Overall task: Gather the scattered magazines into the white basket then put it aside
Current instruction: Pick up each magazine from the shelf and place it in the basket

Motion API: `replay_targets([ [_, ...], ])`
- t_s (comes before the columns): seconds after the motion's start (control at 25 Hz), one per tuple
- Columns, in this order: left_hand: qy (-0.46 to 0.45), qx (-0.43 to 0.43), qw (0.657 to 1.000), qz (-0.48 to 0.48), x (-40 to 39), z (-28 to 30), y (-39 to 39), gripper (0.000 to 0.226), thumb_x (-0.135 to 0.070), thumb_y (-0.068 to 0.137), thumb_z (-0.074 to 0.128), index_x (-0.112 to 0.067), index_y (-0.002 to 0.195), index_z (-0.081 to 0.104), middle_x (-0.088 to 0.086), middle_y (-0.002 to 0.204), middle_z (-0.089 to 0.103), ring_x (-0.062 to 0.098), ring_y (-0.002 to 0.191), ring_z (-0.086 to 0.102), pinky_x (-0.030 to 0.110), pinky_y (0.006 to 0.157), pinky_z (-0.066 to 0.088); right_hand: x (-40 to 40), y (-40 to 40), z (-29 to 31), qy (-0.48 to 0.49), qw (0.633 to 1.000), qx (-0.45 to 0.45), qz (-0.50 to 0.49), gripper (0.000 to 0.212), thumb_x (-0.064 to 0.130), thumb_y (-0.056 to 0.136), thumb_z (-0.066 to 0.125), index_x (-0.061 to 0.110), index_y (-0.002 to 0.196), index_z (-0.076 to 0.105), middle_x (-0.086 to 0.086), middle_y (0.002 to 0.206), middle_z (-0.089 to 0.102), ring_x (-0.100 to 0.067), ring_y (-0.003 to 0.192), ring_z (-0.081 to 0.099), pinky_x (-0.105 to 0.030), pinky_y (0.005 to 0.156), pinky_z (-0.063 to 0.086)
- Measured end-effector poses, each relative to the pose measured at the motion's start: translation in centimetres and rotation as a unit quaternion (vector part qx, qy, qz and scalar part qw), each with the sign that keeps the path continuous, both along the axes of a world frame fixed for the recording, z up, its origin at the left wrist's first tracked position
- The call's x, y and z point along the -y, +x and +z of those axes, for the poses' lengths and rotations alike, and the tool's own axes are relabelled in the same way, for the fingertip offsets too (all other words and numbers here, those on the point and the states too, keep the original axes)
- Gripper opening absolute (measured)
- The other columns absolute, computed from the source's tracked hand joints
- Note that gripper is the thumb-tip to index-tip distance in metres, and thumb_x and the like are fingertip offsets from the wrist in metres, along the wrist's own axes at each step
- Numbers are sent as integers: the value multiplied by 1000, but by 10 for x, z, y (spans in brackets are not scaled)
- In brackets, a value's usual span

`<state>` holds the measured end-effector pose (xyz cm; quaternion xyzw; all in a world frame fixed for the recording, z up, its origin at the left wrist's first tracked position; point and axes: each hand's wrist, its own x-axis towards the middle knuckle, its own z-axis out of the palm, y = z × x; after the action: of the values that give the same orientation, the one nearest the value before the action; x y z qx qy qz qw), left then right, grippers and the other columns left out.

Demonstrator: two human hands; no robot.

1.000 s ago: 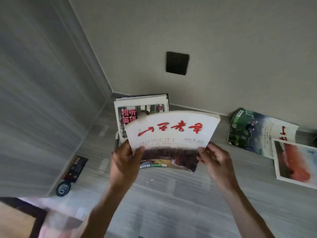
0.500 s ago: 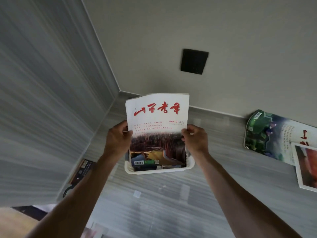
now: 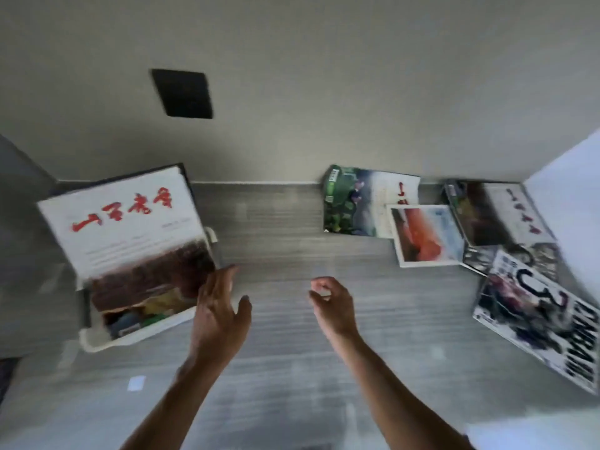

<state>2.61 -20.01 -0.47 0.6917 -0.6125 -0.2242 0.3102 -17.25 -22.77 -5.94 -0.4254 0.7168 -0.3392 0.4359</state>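
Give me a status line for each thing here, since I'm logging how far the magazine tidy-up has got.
White basket: on the floor by the wall, holding magazines.
Red-title magazine: standing in the basket, released.
Green magazine: on the floor, partly under another.
Orange-picture magazine: lying on top of its neighbours.
Dark-cover magazine: on the floor by the wall.
Black-and-white magazine: on the floor, nearest.
Left hand: open, empty.
Right hand: loosely curled, empty.

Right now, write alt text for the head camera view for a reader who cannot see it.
Two bare hands, left hand open and right hand loosely curled, hover empty above a grey floor. Left of them, a white basket holds a magazine with red lettering; four more magazines lie scattered at right by the wall.
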Motion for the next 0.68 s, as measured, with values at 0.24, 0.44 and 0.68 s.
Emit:
replay_targets([
  [0.24,108,-52,965,-233,-6,-18,-209,53,-10,86,61,-21,136,48,-2,142,50,16,129,46,21,103,32,-58,-217,-11,30,979,-96,-179,16,1,80,67,12,91,70,-3,91,74,-19,79,67,-17,67,49],
  [0.44,131,-76,947,-285,-4,-28,-310,49,-9,86,61,-23,132,52,-4,137,53,15,126,49,29,105,40,-61,-336,-25,115,945,-209,-226,23,15,85,64,18,108,64,-7,118,69,-26,104,64,-25,77,43],
  [0.68,151,-81,954,-245,3,-41,-329,36,-11,87,58,-32,118,60,-16,122,60,3,112,55,22,91,45,-40,-364,-48,81,923,-375,-24,40,23,84,64,16,123,56,-4,134,52,-29,119,47,-40,98,44],
])
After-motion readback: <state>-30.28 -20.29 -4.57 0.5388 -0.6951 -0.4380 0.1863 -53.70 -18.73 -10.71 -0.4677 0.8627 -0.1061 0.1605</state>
